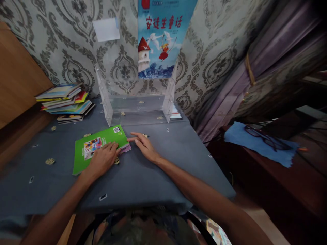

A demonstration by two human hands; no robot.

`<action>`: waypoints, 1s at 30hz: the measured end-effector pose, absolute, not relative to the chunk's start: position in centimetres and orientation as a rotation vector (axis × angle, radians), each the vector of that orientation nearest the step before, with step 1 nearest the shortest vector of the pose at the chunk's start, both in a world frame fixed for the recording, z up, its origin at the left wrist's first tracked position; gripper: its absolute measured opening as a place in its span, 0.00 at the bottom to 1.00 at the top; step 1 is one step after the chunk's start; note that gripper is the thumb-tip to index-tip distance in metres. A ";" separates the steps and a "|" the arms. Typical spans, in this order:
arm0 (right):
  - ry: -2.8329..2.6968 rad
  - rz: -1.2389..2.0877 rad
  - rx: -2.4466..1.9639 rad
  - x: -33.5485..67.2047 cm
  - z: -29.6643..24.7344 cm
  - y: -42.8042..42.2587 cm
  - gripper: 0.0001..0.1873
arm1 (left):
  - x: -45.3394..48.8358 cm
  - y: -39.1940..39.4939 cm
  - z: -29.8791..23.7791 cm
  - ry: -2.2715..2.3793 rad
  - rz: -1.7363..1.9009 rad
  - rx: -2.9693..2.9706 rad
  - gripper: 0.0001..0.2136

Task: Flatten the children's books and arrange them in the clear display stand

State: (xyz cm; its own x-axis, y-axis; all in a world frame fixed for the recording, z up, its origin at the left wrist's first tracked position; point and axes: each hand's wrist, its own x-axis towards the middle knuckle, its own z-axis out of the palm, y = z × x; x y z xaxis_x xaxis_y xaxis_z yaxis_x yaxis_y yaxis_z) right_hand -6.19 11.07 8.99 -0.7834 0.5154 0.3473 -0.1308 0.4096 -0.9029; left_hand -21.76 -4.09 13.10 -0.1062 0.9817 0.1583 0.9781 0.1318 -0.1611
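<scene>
A green picture book [89,149] lies flat on the grey tablecloth [143,177], on top of another thin book whose pink edge shows at its right. My left hand [103,159] rests flat on the green book's lower right part, fingers spread. My right hand [144,145] lies flat on the cloth just right of the book, fingertips touching its right edge. A clear acrylic book stand [136,102] stands behind the book against the wall, with a blue picture book [160,37] upright on it.
A stack of several picture books [66,102] lies at the back left. A wooden panel [15,75] rises on the left. On the right hangs a purple curtain [255,64], and a dark side table holds a blue cloth [258,143] and glasses [265,137].
</scene>
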 end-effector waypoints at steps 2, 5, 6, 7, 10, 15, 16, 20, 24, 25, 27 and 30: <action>-2.061 1.408 -0.295 -6.2 9.0 11.0 0.22 | -21.6 -4.0 13.6 -2.242 0.059 -1.941 0.15; -2.052 1.416 -0.264 -6.2 9.0 11.0 0.21 | -21.3 -3.9 14.3 -2.301 0.085 -1.944 0.15; -2.055 1.416 -0.264 -6.2 9.1 10.9 0.21 | -21.3 -3.9 14.4 -2.312 0.082 -1.944 0.15; -2.060 1.415 -0.266 -6.2 9.2 10.9 0.20 | -21.3 -3.8 14.5 -2.320 0.073 -1.944 0.15; -2.069 1.421 -0.268 -6.1 9.3 10.8 0.20 | -21.4 -3.8 14.6 -2.321 0.025 -1.957 0.15; -2.049 1.454 -0.240 -6.1 9.4 10.8 0.21 | -21.6 -3.8 14.6 -2.294 0.050 -1.971 0.15; -2.047 1.451 -0.231 -6.1 9.4 10.8 0.22 | -21.6 -3.8 14.6 -2.293 0.067 -1.968 0.15; -2.061 1.425 -0.220 -6.2 9.2 10.9 0.23 | -21.5 -3.7 14.9 -2.285 0.092 -1.982 0.14; -2.074 1.407 -0.222 -6.1 9.1 10.9 0.23 | -21.5 -3.7 15.2 -2.302 0.100 -1.991 0.16; -2.075 1.407 -0.220 -6.1 9.1 10.9 0.23 | -21.5 -3.7 15.2 -2.304 0.101 -1.991 0.16; -2.079 1.408 -0.217 -6.1 9.2 10.9 0.23 | -21.4 -3.8 15.2 -2.303 0.099 -1.999 0.16; -2.083 1.404 -0.210 -6.1 9.3 10.9 0.22 | -21.4 -3.8 15.3 -2.299 0.104 -2.007 0.15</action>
